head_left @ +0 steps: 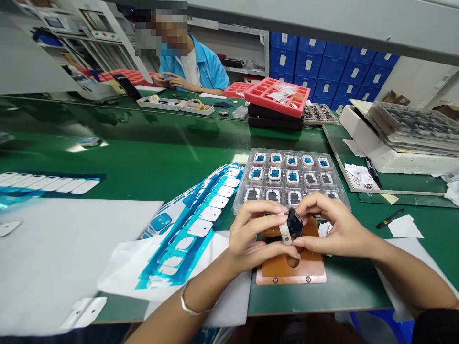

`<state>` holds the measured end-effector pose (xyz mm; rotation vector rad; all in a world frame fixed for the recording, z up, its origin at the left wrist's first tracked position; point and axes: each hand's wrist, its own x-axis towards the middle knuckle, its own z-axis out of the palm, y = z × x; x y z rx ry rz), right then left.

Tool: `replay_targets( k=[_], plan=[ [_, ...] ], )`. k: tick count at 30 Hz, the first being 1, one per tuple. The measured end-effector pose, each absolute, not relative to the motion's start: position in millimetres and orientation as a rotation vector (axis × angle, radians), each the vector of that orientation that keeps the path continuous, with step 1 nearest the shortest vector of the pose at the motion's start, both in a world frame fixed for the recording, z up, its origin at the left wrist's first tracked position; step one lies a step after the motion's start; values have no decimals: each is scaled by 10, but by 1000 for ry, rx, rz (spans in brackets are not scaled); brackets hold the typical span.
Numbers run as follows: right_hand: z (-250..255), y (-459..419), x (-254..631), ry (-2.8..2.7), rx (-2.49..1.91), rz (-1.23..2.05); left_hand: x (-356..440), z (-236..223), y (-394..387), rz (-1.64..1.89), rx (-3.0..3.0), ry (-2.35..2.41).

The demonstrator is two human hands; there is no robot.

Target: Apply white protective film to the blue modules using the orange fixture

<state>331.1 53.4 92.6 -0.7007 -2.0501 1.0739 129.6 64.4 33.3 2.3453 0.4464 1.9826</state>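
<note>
Above an orange plate (pixel 310 260), a smartwatch case (pixel 286 234) with a pale body and a dark glossy face (pixel 295 224) is tilted between my two hands. My left hand (pixel 247 236) is closed on its pale side, thumb below and fingers above. On the dark face's edge, the thumb and fingertips of my right hand (pixel 335 229) pinch from the other side. Whether the face is joined to the body all round, I cannot tell. Just behind my fingers lies a clear plastic tray (pixel 339 184) of similar cases, some with blue film on them.
Blue strips with white stickers (pixel 201 228) lie left of the plate on white sheets (pixel 122 258). A marker (pixel 390 218) and paper scrap (pixel 406 226) are at right. Behind stand red trays (pixel 303 107) and a white foam box (pixel 362 141). A co-worker (pixel 211 62) sits opposite.
</note>
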Motion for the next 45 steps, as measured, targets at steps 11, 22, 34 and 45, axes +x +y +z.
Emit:
replay_targets(
  k=[11, 22, 34, 45],
  plan=[
    [861, 376, 3205, -2154, -674, 505, 1295, 337, 616, 1915, 2352, 454],
    [833, 323, 3146, -2110, -650, 300, 1261, 343, 631, 1935, 2367, 396],
    [967, 333, 3255, -2092, -819, 679, 1266, 376, 614, 1917, 2366, 472],
    [1090, 410, 3370, -1988, -976, 965, 1277, 379, 632, 1913, 2303, 481]
  ],
)
